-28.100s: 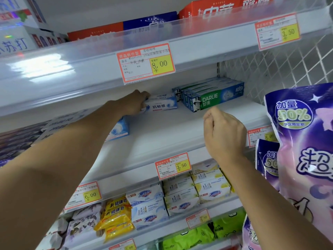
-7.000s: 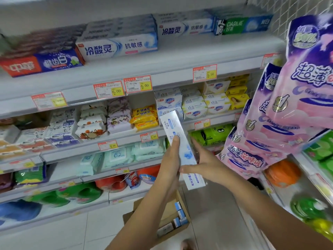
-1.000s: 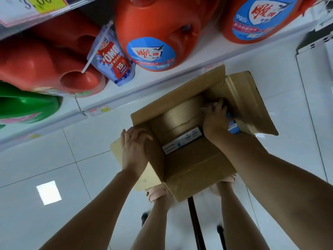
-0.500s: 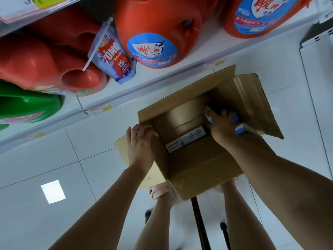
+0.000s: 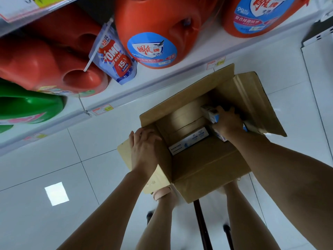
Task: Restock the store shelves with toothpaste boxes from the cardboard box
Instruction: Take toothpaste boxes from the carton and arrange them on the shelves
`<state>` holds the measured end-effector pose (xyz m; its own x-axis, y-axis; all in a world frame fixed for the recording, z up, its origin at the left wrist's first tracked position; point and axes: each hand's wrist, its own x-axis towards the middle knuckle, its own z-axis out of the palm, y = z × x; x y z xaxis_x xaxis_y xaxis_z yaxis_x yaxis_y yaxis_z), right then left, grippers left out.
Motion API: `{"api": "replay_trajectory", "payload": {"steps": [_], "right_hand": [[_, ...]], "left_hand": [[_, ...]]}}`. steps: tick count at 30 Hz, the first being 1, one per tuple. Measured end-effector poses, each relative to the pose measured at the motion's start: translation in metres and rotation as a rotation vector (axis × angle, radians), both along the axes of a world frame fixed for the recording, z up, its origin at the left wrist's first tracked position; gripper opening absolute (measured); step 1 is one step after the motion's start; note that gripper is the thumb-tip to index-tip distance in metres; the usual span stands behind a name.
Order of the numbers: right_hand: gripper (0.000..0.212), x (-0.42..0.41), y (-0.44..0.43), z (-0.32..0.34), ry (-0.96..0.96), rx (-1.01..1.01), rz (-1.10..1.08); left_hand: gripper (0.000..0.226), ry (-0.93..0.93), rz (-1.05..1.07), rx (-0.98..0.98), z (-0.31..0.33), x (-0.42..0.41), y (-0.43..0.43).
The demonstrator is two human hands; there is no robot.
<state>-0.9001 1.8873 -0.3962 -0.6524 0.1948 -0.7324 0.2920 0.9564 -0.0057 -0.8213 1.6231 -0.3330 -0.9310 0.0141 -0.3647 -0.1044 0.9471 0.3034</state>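
An open cardboard box stands on the floor in front of me. My right hand reaches into its right side and grips a white and blue toothpaste box, with the box's end sticking out past my fingers. Another toothpaste box lies flat on the bottom of the cardboard box. My left hand rests on the left flap, fingers curled over its edge, holding the flap down.
The lowest shelf runs behind the cardboard box, with red detergent jugs, a green jug and a hanging OMO pouch. White floor tiles surround the box. My legs and feet are below it.
My right hand has drawn the toothpaste box up and to the left, out from under the right flap, over the last second. My left hand has stayed on the left flap.
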Motion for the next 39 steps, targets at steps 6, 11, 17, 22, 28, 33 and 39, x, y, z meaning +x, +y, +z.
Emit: {"api": "replay_trajectory", "payload": {"steps": [6,11,17,22,28,33,39], "right_hand": [[0.066,-0.017,-0.002,0.028,0.002,-0.073,-0.068],[0.051,-0.021,0.006,0.104,0.043,-0.374,-0.285],[0.059,-0.002,0.018,0.222,0.050,-0.551,-0.309],[0.043,0.012,0.039,0.322,0.013,-0.726,-0.406],[0.055,0.035,0.066,0.424,0.299,-0.697,0.008],[0.060,0.036,0.074,0.503,0.525,-0.760,0.175],[0.032,0.019,0.080,0.597,0.387,-1.177,-0.426]], "left_hand": [[0.029,-0.151,0.176,0.079,0.030,-0.014,0.020],[0.027,-0.490,0.779,0.592,0.081,-0.027,0.065],[0.077,-1.004,1.614,1.469,0.150,-0.048,0.125],[0.073,-0.907,1.746,1.663,0.219,-0.046,0.163],[0.062,-0.769,1.657,1.589,0.320,-0.059,0.188],[0.048,-0.737,1.468,1.834,0.403,-0.066,0.192],[0.026,-0.463,1.179,1.829,0.484,-0.094,0.192]]}}
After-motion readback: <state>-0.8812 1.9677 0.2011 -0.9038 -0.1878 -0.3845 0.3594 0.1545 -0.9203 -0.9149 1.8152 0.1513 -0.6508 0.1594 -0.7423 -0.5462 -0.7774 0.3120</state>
